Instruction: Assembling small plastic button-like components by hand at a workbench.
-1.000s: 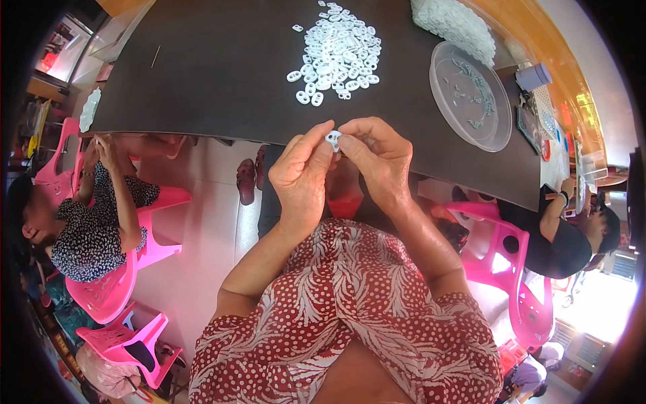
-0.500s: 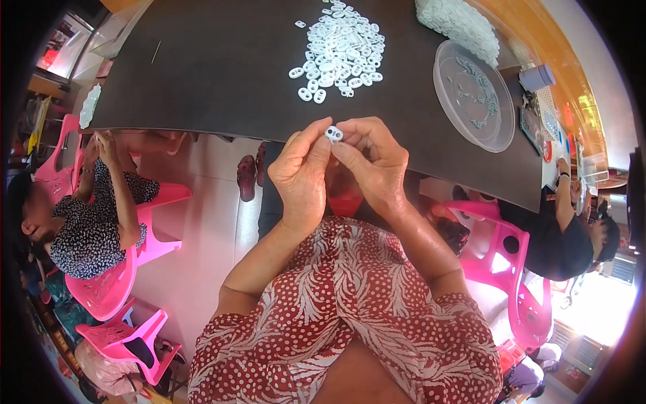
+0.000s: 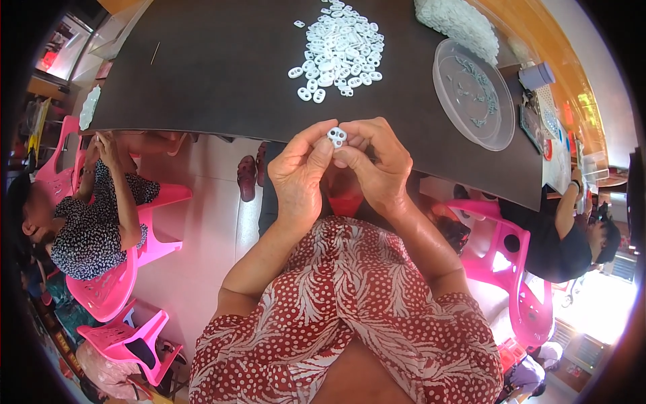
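Just off the table's near edge, my left hand [image 3: 298, 174] and my right hand [image 3: 378, 165] meet fingertip to fingertip. Pinched between them is a small white oval plastic piece with two dark holes [image 3: 337, 135]. Its lower part shows more white shapes near my thumbs; whether this is a second piece I cannot tell. Both thumbs press from the near side, and the right fingers are curled. Beyond my hands, a pile of similar white two-holed pieces [image 3: 344, 54] lies on the dark table [image 3: 215, 74], with a few strays at its near edge.
A round clear plastic lid [image 3: 464, 114] holding small grey-green bits lies to the right. Behind it is a heap of whitish pieces [image 3: 457, 27]. A thin stick [image 3: 155, 52] lies at the far left. People sit at both sides on pink chairs [image 3: 101, 289].
The white piece has tilted in my fingertips and shows more of its lower part. My right thumb has shifted slightly down and right. The pile looks unchanged.
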A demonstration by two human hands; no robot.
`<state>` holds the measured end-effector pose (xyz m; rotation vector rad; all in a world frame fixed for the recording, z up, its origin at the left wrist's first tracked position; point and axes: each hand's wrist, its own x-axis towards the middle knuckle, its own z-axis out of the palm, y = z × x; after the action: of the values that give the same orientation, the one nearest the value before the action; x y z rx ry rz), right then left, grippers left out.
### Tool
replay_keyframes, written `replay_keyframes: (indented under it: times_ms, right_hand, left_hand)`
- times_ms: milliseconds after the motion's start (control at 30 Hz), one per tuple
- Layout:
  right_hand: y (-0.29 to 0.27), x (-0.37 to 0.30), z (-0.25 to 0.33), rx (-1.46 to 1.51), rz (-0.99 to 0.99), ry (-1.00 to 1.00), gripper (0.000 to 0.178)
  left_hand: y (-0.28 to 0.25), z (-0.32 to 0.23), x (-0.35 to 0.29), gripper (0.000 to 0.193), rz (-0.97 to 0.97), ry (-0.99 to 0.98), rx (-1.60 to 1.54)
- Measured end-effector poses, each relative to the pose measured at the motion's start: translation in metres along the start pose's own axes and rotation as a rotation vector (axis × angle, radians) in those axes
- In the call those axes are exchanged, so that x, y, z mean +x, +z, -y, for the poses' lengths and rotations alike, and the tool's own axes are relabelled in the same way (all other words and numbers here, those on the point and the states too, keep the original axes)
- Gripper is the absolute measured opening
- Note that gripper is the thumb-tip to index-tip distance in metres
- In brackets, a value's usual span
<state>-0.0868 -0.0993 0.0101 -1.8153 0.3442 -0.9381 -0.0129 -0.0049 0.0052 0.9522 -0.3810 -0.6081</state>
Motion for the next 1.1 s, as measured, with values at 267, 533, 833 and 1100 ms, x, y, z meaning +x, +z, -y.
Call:
replay_keyframes:
  times_ms: [267,533,833,1100]
  right_hand:
    - [0.004,0.000,0.000,-0.047,-0.044,-0.078,0.028]
    - [0.006,-0.001,0.001,-0.103,-0.030,-0.101,0.030]
    - [0.009,-0.003,0.008,-0.084,-0.049,-0.053,0.029]
    - [0.012,-0.006,0.011,-0.127,-0.087,-0.149,0.030]
  left_hand:
    - [-0.003,0.009,-0.001,0.023,-0.015,0.150,0.112]
    - [-0.004,0.008,-0.001,0.020,-0.012,0.085,-0.019]
    - [-0.003,-0.002,-0.001,0.020,0.005,0.079,0.004]
    - [0.005,-0.002,-0.006,0.020,0.005,0.186,0.076]
